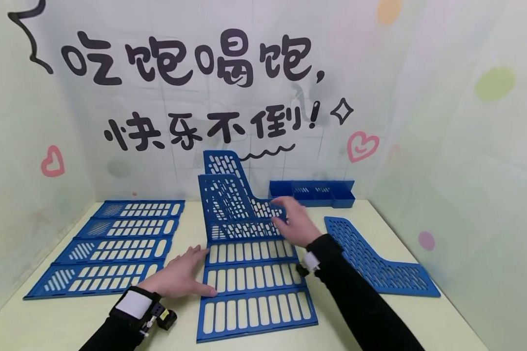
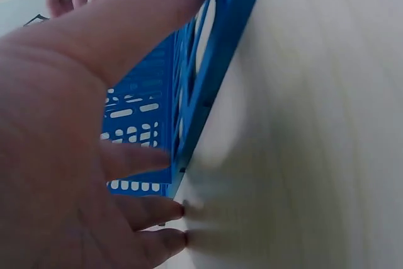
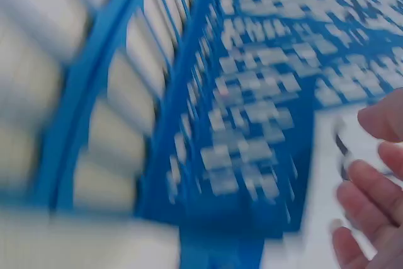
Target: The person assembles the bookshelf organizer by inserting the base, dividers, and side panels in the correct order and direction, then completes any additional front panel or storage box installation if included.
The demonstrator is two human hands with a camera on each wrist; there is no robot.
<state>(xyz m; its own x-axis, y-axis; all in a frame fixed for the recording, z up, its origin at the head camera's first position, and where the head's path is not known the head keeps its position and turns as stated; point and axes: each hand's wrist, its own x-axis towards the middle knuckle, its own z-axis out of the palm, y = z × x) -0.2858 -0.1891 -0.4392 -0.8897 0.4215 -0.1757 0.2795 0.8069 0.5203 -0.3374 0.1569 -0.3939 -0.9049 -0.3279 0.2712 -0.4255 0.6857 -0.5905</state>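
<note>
Left of frame: blue four-section panel flat on bench. Left hand, lower centre-left: fingers spread, touching left edge of slotted blue base, gripping nothing. Base lies lower centre; perforated upright panels stand at its upper end. Right hand, right of centre: fingers loosely parted beside uprights, holding nothing. Upper right: compartment tray. Far right: flat L-shaped panel.
</note>
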